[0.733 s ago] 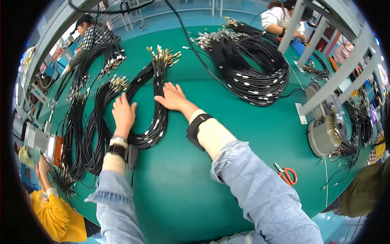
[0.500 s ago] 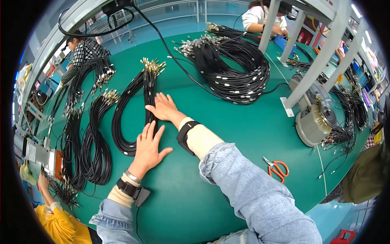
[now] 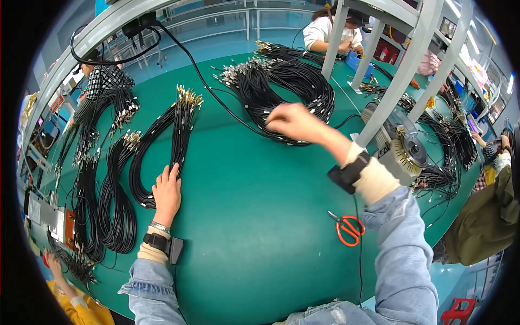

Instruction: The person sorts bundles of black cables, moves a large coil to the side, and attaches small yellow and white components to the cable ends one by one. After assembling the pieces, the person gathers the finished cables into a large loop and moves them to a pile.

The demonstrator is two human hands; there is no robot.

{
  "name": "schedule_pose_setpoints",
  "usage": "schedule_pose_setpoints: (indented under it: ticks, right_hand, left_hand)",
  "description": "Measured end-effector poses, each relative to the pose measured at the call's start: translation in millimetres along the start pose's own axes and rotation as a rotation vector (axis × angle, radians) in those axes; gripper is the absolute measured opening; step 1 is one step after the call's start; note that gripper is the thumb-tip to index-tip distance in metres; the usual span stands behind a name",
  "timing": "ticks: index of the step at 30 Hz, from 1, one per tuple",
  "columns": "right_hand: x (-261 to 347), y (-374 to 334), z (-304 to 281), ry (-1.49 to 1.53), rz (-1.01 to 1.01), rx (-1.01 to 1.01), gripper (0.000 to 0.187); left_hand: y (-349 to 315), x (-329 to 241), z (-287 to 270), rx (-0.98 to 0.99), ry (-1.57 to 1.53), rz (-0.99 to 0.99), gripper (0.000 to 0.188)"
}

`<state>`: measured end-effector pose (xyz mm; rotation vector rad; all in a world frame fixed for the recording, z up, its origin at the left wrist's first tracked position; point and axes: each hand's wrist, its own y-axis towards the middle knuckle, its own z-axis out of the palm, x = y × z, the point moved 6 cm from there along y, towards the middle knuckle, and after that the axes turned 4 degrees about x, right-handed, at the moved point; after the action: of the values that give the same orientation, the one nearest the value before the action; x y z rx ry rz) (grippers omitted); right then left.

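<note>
While a green-topped worktable [image 3: 244,260] spans most of the view, black cable bundles occupy its far and left parts. The largest, a thick coil [image 3: 257,92] with white tags, lies near the far edge, below a grey metal frame [image 3: 401,81]. A slimmer U-shaped cable bundle [image 3: 181,130] lies left of centre, its bend toward the wearer; to its left is a looped bundle [image 3: 116,200]. The left hand [image 3: 167,192] rests palm down at the inner side of the U-shaped cable bundle, fingers extended and slightly parted. The right hand [image 3: 295,122] is over the near edge of the coil, fingers curled; whether they grip or touch a cable cannot be told. Red-handled nippers [image 3: 341,219] lie at right, well apart from the bundles. Gold-coloured connectors [image 3: 188,97] tip the U-shaped cable bundle's far ends.
</note>
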<state>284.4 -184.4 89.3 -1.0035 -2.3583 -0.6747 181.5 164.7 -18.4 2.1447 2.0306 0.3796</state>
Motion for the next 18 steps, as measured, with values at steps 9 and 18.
schedule_pose_setpoints:
  ticks: [9,18]
  right_hand:
    - [-63,-27,-25,-0.843,-0.016,0.058,0.067]
    - [-78,5,-39,-0.739,0.141,0.255,0.063]
  left_hand:
    - [9,-122,-62,-0.129,-0.303,0.261,0.056]
    - [36,-206,-57,0.182,-0.888,0.395,0.039]
